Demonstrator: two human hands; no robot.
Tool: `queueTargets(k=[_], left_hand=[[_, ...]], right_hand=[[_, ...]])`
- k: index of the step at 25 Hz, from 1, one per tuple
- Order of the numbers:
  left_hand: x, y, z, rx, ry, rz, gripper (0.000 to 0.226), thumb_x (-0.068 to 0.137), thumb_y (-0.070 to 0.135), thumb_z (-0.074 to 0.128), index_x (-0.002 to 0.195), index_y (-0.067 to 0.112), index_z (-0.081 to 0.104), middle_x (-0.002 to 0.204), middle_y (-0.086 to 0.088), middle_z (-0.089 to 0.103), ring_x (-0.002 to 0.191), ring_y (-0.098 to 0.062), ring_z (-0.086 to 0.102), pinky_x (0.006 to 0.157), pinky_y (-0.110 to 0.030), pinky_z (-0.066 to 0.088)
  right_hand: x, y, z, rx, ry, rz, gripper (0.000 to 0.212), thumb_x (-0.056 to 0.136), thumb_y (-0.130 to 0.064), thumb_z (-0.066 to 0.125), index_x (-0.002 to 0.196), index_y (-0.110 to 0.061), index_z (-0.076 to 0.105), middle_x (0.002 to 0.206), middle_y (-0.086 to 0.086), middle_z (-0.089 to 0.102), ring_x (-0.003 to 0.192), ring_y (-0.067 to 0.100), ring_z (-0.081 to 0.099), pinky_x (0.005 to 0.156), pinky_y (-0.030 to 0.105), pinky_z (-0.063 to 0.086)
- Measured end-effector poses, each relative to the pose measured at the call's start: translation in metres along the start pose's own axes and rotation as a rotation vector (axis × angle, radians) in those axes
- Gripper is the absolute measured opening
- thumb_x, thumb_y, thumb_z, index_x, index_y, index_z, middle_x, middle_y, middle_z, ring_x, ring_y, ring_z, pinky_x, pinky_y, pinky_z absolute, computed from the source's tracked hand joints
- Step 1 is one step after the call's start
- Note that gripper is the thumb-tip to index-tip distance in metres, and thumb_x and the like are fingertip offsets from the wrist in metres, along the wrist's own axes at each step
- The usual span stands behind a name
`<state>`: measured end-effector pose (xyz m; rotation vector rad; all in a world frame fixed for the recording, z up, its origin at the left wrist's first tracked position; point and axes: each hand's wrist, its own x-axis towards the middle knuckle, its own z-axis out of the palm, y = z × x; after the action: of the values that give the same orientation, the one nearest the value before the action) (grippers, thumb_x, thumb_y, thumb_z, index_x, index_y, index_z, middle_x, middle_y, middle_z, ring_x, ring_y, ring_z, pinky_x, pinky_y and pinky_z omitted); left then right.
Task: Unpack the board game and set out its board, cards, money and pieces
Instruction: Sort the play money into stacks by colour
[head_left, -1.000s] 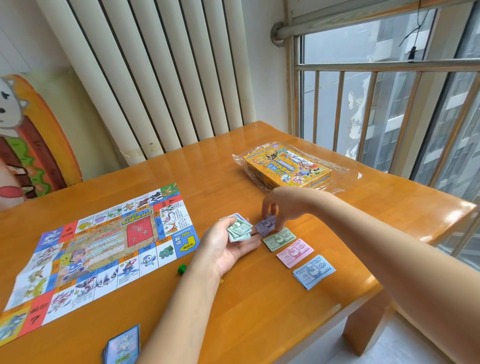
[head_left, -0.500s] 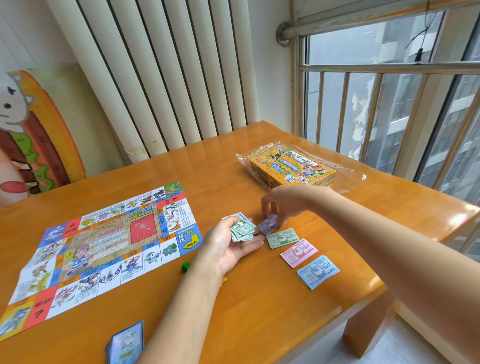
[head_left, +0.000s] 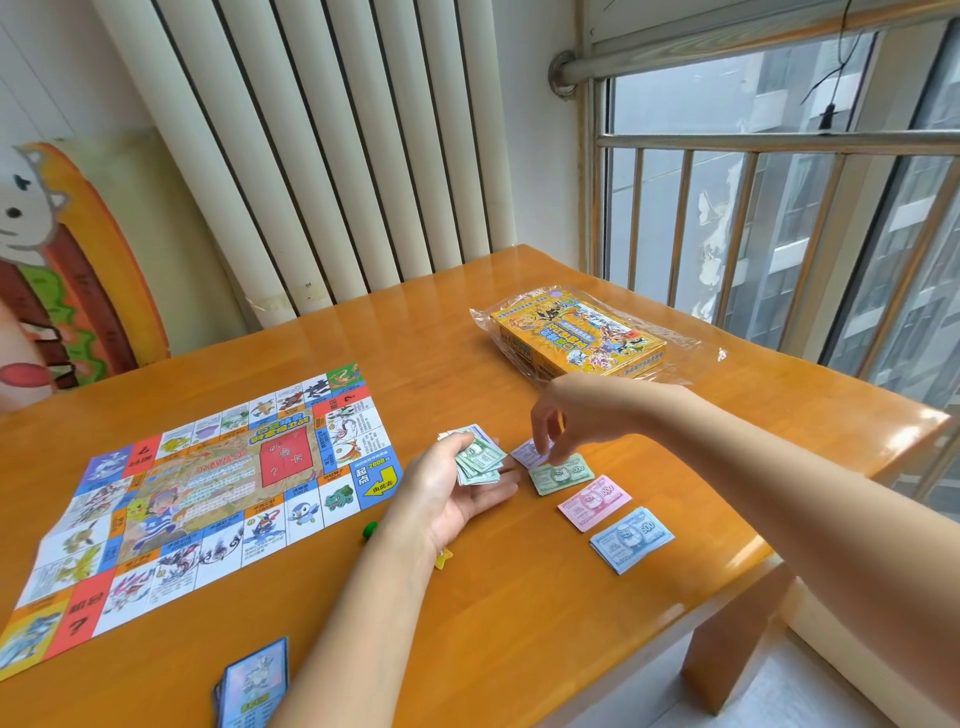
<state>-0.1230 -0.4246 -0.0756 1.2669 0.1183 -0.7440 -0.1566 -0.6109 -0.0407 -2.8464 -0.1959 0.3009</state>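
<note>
The right hand (head_left: 571, 415) has lowered the small purple paper note (head_left: 524, 453) to the shiny wooden counter (head_left: 519, 623); I cannot tell if its fingers (head_left: 540, 428) grip it. The left hand (head_left: 452, 499) holds green paper notes (head_left: 480, 460).

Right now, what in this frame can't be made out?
Head view only.
Cards: cut off by bottom edge; count unknown.
Yellow piece: mostly under left wrist; shape unclear.
Purple note: right hand covers it; value, and whether fingers pinch it, unclear.
Notes in left hand: overlapped; count unreadable.
</note>
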Motion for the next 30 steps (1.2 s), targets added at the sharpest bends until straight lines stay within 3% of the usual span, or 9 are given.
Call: queueTargets(k=[6,10,14,16,19,23,25,28,30], left_hand=[[0.016,-0.010,0.002,0.392,0.020,0.247,0.026,0.096,0.026,0.048,0.093,0.011,0.069,0.100,-0.009,0.071,0.086,-0.018,0.065,0.069,-0.031,0.048],[0.027,-0.010,0.006,0.561,-0.017,0.247,0.033,0.095,0.027,0.048,0.101,0.004,0.070,0.105,-0.015,0.071,0.081,-0.021,0.063,0.073,-0.031,0.044],[0.029,-0.010,0.009,0.688,-0.021,0.231,0.048,0.082,0.037,0.053,0.103,-0.004,0.068,0.096,-0.020,0.071,0.073,-0.023,0.062,0.069,-0.031,0.044],[0.030,-0.007,0.008,0.725,-0.023,0.223,0.046,0.084,0.035,0.053,0.103,-0.005,0.066,0.091,-0.018,0.070,0.071,-0.024,0.062,0.069,-0.031,0.045],[0.032,-0.003,0.001,0.719,-0.044,0.207,0.049,0.074,0.039,0.052,0.098,-0.001,0.068,0.100,-0.016,0.072,0.081,-0.026,0.066,0.074,-0.034,0.046],[0.033,-0.001,-0.004,0.696,-0.063,0.212,0.034,0.092,0.027,0.050,0.102,0.000,0.067,0.106,-0.016,0.070,0.092,-0.029,0.066,0.076,-0.034,0.047],[0.031,-0.001,-0.003,0.685,-0.073,0.214,0.032,0.095,0.023,0.047,0.104,-0.001,0.068,0.106,-0.016,0.070,0.088,-0.026,0.065,0.072,-0.031,0.047],[0.025,-0.001,-0.001,0.668,-0.095,0.227,0.029,0.097,0.020,0.045,0.090,0.009,0.071,0.103,-0.012,0.072,0.083,-0.021,0.064,0.065,-0.028,0.047],[0.022,0.000,0.000,0.644,-0.102,0.272,0.029,0.098,0.021,0.045,0.088,0.013,0.071,0.101,-0.010,0.072,0.079,-0.018,0.064,0.063,-0.026,0.047]], right_hand=[[-0.011,0.006,0.011,0.077,-0.014,-0.017,0.015,0.078,-0.020,0.076,0.090,-0.026,0.073,0.079,-0.021,0.063,0.073,-0.001,0.058,0.061,0.016,0.043],[-0.013,0.006,0.009,0.083,-0.031,-0.034,0.015,0.078,-0.016,0.075,0.086,-0.028,0.073,0.071,-0.026,0.060,0.075,0.003,0.060,0.065,0.022,0.046],[-0.015,0.008,0.009,0.090,-0.038,-0.047,0.015,0.080,-0.015,0.073,0.091,-0.026,0.074,0.072,-0.026,0.059,0.071,-0.003,0.057,0.062,0.016,0.044],[-0.015,0.008,0.009,0.096,-0.039,-0.050,0.015,0.081,-0.015,0.073,0.092,-0.025,0.074,0.074,-0.025,0.060,0.071,-0.005,0.057,0.063,0.016,0.045],[-0.016,0.009,0.010,0.106,-0.039,-0.049,0.016,0.081,-0.015,0.072,0.094,-0.025,0.073,0.075,-0.024,0.062,0.072,-0.005,0.058,0.066,0.017,0.046],[-0.017,0.008,0.010,0.099,-0.026,-0.050,0.016,0.083,-0.015,0.072,0.096,-0.024,0.073,0.076,-0.024,0.062,0.072,-0.006,0.058,0.063,0.012,0.044],[-0.017,0.008,0.011,0.103,-0.023,-0.046,0.016,0.083,-0.015,0.071,0.096,-0.024,0.073,0.078,-0.022,0.063,0.072,-0.006,0.058,0.063,0.013,0.045],[-0.019,0.008,0.012,0.105,-0.008,-0.048,0.015,0.083,-0.016,0.071,0.095,-0.024,0.073,0.080,-0.019,0.065,0.071,-0.007,0.058,0.060,0.009,0.042],[-0.020,0.008,0.012,0.155,0.092,-0.052,0.010,0.083,-0.018,0.071,0.091,-0.023,0.074,0.080,-0.014,0.068,0.066,-0.007,0.058,0.058,0.008,0.042]])
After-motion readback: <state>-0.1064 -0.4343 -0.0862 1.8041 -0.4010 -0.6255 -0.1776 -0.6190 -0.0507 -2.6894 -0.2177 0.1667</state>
